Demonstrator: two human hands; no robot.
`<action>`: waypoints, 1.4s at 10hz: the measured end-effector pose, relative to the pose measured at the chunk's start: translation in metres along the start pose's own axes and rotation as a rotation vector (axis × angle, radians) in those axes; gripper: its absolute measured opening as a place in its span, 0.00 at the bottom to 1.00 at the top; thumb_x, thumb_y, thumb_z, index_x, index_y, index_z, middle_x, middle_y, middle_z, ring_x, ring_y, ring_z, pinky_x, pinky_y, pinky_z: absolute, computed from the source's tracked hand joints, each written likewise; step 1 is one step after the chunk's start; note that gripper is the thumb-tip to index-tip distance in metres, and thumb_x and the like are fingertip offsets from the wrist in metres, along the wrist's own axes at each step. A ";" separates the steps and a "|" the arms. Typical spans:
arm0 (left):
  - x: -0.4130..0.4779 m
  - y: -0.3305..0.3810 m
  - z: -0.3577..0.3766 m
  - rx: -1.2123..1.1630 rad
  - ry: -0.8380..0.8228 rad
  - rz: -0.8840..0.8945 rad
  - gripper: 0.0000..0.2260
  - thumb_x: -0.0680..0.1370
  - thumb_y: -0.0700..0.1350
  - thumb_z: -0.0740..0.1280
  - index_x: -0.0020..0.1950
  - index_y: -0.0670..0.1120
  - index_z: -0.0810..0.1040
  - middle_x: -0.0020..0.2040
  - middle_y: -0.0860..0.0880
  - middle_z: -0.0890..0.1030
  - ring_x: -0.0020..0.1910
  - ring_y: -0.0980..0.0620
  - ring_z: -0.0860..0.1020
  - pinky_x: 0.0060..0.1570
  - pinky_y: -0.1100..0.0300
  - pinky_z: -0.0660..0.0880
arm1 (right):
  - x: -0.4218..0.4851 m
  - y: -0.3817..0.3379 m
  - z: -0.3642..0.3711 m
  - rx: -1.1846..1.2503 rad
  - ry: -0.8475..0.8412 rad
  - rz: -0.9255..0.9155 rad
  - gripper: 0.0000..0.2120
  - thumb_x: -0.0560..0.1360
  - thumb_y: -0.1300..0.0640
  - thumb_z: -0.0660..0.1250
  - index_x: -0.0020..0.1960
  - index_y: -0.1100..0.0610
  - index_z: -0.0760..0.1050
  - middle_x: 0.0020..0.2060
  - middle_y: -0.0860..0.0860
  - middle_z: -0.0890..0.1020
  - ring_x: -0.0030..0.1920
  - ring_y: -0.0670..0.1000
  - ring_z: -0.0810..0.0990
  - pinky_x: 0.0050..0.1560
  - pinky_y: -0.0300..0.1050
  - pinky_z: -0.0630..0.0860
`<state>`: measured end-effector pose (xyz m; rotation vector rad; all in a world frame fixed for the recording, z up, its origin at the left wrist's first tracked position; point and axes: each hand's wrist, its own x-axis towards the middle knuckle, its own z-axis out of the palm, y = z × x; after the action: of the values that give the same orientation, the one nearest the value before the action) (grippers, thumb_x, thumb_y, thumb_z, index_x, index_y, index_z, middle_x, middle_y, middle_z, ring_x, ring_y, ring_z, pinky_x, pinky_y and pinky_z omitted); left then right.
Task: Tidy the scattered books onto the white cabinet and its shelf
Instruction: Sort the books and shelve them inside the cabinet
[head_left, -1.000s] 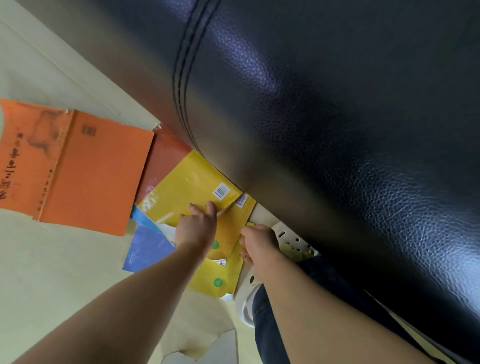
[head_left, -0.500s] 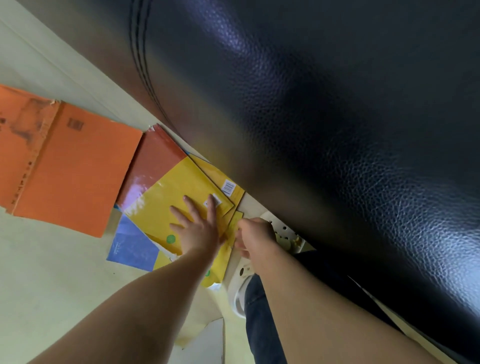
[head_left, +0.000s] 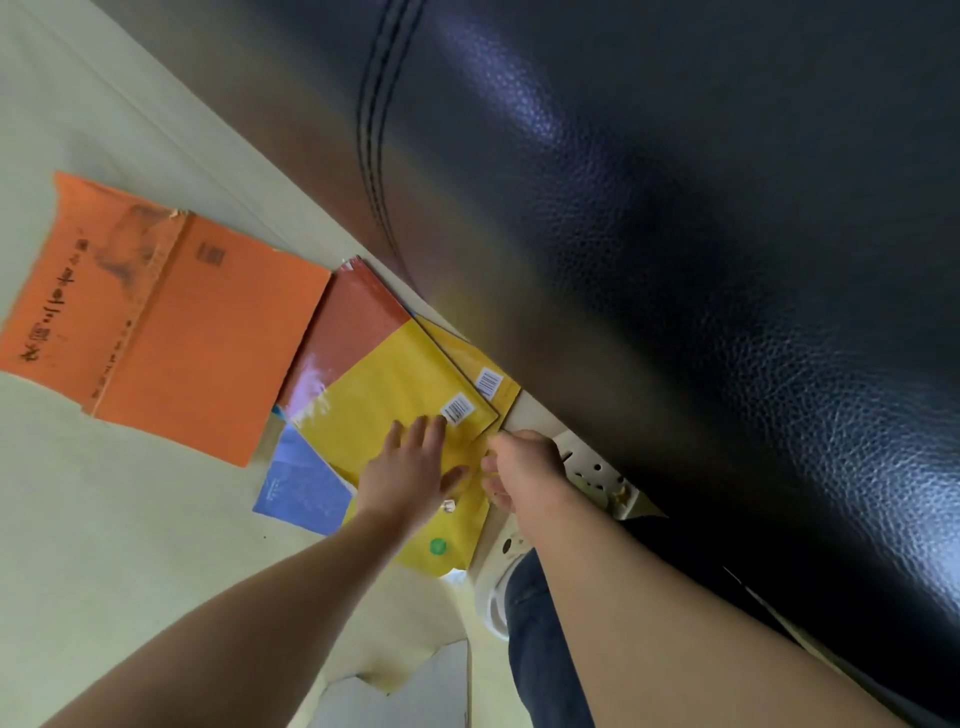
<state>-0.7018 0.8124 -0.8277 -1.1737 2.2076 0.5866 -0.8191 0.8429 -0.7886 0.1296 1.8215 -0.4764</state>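
Several thin books lie in a loose pile on the pale floor beside a black leather sofa. A yellow book (head_left: 384, 395) with a barcode tops the pile, over a second yellow book (head_left: 483, 376), a red book (head_left: 348, 332), a blue book (head_left: 301, 488) and a lower yellow book (head_left: 447, 540) with a green dot. My left hand (head_left: 410, 467) rests flat on the top yellow book with fingers spread. At the pile's right edge my right hand (head_left: 524, 467) has its fingers curled at the yellow books' edge; its fingertips are hidden. An open orange book (head_left: 156, 327) lies cover-up to the left.
The black leather sofa (head_left: 675, 260) fills the right and top of the view, right against the pile. My white shoe (head_left: 493, 587) and jeans leg (head_left: 545, 649) stand just below the books. A pale sheet (head_left: 415, 691) lies on the floor (head_left: 104, 545) at the bottom.
My left hand has slid up over the top yellow book and spread flat. The yellow books have shifted closer together. My right hand stays at the pile's right edge.
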 end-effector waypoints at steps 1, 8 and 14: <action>0.003 -0.040 -0.003 -0.264 0.188 -0.041 0.23 0.80 0.52 0.58 0.73 0.45 0.62 0.72 0.48 0.66 0.70 0.46 0.63 0.60 0.52 0.69 | -0.004 -0.011 0.011 -0.005 -0.016 -0.017 0.09 0.74 0.60 0.57 0.51 0.59 0.74 0.50 0.57 0.78 0.47 0.55 0.75 0.45 0.46 0.71; 0.020 -0.161 -0.019 -2.231 0.355 -1.292 0.15 0.78 0.50 0.65 0.65 0.52 0.74 0.60 0.55 0.78 0.58 0.54 0.78 0.31 0.64 0.77 | -0.014 -0.014 0.032 -0.122 -0.073 0.020 0.08 0.76 0.62 0.57 0.39 0.57 0.72 0.34 0.51 0.75 0.39 0.52 0.75 0.42 0.46 0.71; -0.094 -0.030 -0.031 -1.985 -0.412 -0.587 0.12 0.75 0.39 0.69 0.58 0.44 0.73 0.47 0.48 0.83 0.41 0.53 0.82 0.32 0.60 0.79 | -0.031 -0.020 0.058 0.201 -0.058 0.145 0.16 0.70 0.67 0.69 0.57 0.65 0.74 0.54 0.61 0.80 0.54 0.60 0.80 0.58 0.58 0.76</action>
<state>-0.6419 0.8344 -0.7460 -1.9489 0.2338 2.5203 -0.7644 0.8067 -0.7676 0.3794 1.6911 -0.5544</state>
